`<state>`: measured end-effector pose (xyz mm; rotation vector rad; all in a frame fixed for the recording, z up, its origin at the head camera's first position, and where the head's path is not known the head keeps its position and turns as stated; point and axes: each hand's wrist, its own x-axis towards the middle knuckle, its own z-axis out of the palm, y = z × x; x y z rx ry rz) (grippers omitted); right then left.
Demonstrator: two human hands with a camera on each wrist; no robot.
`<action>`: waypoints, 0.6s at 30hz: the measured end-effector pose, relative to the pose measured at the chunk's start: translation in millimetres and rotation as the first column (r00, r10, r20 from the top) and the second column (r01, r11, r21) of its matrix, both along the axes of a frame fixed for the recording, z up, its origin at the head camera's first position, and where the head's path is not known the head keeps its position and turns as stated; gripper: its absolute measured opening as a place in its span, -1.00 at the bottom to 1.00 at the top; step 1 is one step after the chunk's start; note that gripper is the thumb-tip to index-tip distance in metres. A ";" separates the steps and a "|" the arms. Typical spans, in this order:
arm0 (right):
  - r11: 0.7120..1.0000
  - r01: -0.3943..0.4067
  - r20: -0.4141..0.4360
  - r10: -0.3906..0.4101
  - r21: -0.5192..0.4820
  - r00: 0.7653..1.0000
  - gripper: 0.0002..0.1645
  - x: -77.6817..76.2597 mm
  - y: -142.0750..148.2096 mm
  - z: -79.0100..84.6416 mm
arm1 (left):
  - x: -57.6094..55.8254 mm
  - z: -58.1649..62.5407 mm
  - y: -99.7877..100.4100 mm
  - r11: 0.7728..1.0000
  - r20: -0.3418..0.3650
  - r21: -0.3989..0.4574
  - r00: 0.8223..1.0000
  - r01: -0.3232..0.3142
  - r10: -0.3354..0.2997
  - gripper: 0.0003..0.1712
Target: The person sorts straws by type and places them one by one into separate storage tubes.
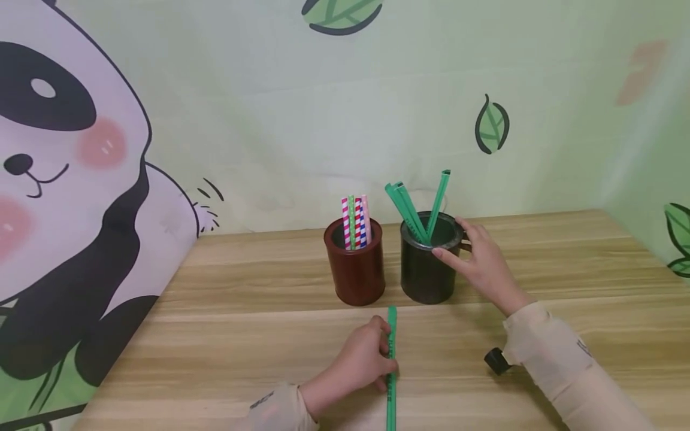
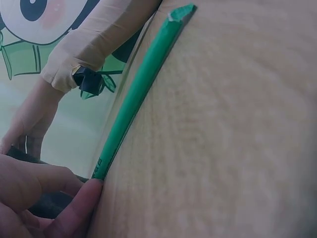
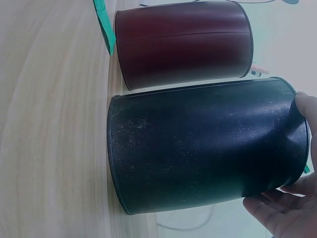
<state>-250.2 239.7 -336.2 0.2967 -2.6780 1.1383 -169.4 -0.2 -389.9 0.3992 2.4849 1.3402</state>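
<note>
On the wooden table, my left hand (image 1: 358, 356) pinches a long green wrapped straw (image 1: 392, 398) near its middle, between thumb and fingers. Its open-looking end shows large in the left wrist view, with small dark print by the fingertips. My right hand (image 1: 487, 269) grips the upper right side of a black cylindrical holder (image 1: 427, 275), thumb at the front of the rim, fingers round the far side. Several green straws (image 1: 411, 212) lean out of this holder, which stands upright. In the right wrist view the wall of the black holder (image 3: 203, 146) dents in by the thumb.
Left of the black holder stands a dark red holder (image 1: 357, 278) with several striped and dotted straws (image 1: 357, 221). A printed panda and leaf backdrop (image 1: 269, 120) rises behind the table (image 1: 242, 347). A small black device (image 1: 497, 361) sits at my right sleeve.
</note>
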 end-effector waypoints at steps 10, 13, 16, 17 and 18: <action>1.000 -0.006 0.001 0.006 -0.004 1.000 0.03 -0.4 2.3 -0.4 | 1.4 5.6 7.9 0.989 -0.042 -0.149 0.999 -0.013 0.007 -0.57; 1.000 -0.008 -0.009 0.008 -0.006 1.000 0.03 -0.6 2.7 -0.1 | 1.8 6.3 9.3 0.982 -0.076 -0.187 0.997 -0.026 0.012 -0.58; 1.000 -0.014 -0.011 0.014 -0.008 1.000 0.03 -0.8 1.9 0.4 | 2.0 5.5 8.4 0.983 -0.091 -0.181 0.996 -0.038 0.022 -0.60; 1.000 -0.017 -0.010 0.017 -0.008 1.000 0.03 -1.0 1.7 0.3 | 2.1 5.0 7.8 0.984 -0.091 -0.171 0.996 -0.041 0.026 -0.60; 1.000 -0.020 -0.007 0.019 -0.010 1.000 0.04 -1.0 1.4 0.4 | 2.0 4.2 7.0 0.987 -0.086 -0.157 0.996 -0.044 0.030 -0.61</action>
